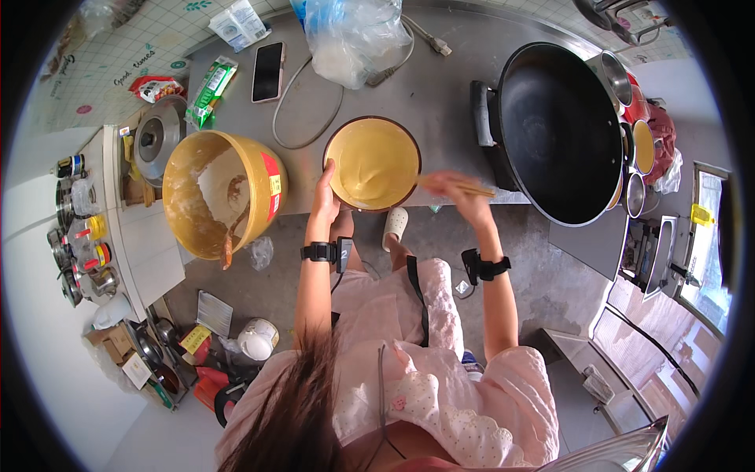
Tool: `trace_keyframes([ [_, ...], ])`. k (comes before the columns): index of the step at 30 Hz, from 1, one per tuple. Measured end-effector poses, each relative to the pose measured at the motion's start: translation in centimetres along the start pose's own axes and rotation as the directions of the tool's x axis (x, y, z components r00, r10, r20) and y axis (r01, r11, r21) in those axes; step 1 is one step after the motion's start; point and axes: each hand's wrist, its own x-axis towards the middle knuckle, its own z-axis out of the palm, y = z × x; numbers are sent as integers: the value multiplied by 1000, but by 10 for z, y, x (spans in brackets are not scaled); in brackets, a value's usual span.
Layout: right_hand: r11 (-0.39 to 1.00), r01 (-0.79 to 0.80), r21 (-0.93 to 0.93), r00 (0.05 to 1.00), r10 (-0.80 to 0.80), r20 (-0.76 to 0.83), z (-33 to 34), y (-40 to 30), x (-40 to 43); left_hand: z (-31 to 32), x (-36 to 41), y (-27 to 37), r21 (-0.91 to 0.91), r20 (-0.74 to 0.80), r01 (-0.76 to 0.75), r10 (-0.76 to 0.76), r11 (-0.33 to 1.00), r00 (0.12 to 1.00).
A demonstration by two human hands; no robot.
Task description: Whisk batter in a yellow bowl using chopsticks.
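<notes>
A round bowl (415, 141) with a dark rim is at the front edge of the steel counter, pale yellow batter (368, 168) inside it. My left hand (326, 192) grips the bowl's left side, thumb over the rim. In my right hand (457, 192) are wooden chopsticks (481, 190), slightly blurred, their tips reaching towards the bowl's right rim. Left of the bowl stands a deep yellow bucket (271, 165) with white flour (218, 177) and a wooden-handled utensil (227, 248) leaning over its edge. A large black wok (554, 130) sits to the right.
Behind the bowl lie a phone (268, 72), a green packet (212, 91), a looped cable (277, 112) and a clear plastic bag (357, 47). A metal lid (158, 140) is left of the bucket. Several bowls (644, 147) stand beyond the wok. A white tub (258, 339) is on the floor.
</notes>
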Motion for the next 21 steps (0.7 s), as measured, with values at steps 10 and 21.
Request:
trace_keyframes([
  [10,955,35,-295,999,-25,38,7,-15,-7,4,-1,-3,-20,14,-56,57,998,998],
  [21,994,-107,-4,987,106,118,8,0,0,-2,0,-8,-13,12,-65,65,998,998],
])
